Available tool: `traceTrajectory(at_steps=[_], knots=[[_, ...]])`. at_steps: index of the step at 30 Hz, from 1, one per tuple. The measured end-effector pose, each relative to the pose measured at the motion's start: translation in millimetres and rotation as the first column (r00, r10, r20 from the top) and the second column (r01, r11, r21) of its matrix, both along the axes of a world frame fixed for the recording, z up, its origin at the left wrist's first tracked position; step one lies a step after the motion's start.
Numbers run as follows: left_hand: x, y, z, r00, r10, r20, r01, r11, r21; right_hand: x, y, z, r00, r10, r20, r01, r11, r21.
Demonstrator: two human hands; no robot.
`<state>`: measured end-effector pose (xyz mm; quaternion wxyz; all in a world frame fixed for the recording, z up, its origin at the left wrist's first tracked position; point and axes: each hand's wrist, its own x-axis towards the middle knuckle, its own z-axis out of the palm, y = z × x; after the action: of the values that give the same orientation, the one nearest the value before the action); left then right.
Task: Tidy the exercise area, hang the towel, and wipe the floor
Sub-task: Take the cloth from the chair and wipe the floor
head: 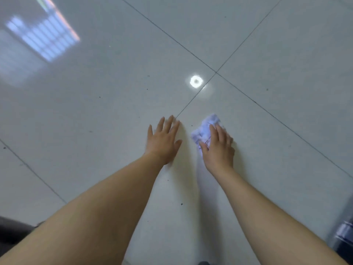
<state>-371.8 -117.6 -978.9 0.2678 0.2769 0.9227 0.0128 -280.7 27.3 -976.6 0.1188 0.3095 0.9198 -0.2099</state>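
Note:
A crumpled white cloth [204,130] with thin dark lines lies on the glossy pale tiled floor [114,111]. My right hand [218,148] presses flat on top of it, fingers spread over its near half; the far half sticks out beyond my fingertips. My left hand [163,139] rests flat on the bare tile just left of the cloth, fingers apart, holding nothing. Small dark specks of dirt dot the tiles around both hands.
Dark grout lines cross at a joint [215,72] beyond my hands. A round lamp reflection [196,81] and a window reflection [44,37] shine on the floor. A grey object [344,234] sits at the right edge, a dark shape [11,232] at the lower left.

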Motion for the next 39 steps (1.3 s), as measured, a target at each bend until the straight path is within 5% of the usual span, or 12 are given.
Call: traceTrajectory(at_steps=[7, 14, 20, 26, 34, 37, 39], knots=[[2, -2, -24, 0.998, -0.042, -0.054, 0.045, 0.997, 0.055, 36, -16, -31, 0.978, 0.211, 0.002, -0.209, 0.967, 0.145], [-23, 0, -30, 0.99, -0.108, -0.085, 0.115, 0.99, 0.079, -27, 25, -33, 0.999, 0.05, -0.001, -0.049, 0.983, 0.176], [-43, 24, -41, 0.981, -0.069, -0.179, 0.093, 0.987, 0.129, -18, 24, -49, 0.977, 0.097, -0.191, -0.063, 0.983, 0.172], [-43, 33, -48, 0.974, 0.01, -0.226, 0.037, 0.978, 0.203, -88, 72, -49, 0.961, -0.171, -0.219, 0.204, 0.97, 0.135], [-47, 30, -46, 0.98, 0.032, -0.197, 0.01, 0.978, 0.208, -96, 60, -48, 0.917, 0.274, -0.29, -0.245, 0.96, 0.135], [-48, 28, -45, 0.982, 0.013, -0.191, 0.027, 0.979, 0.204, -75, 59, -52, 0.906, 0.331, -0.263, -0.288, 0.939, 0.188], [-51, 28, -45, 0.986, -0.007, -0.165, 0.041, 0.979, 0.199, -91, 56, -48, 0.952, 0.218, -0.216, -0.176, 0.964, 0.197]])
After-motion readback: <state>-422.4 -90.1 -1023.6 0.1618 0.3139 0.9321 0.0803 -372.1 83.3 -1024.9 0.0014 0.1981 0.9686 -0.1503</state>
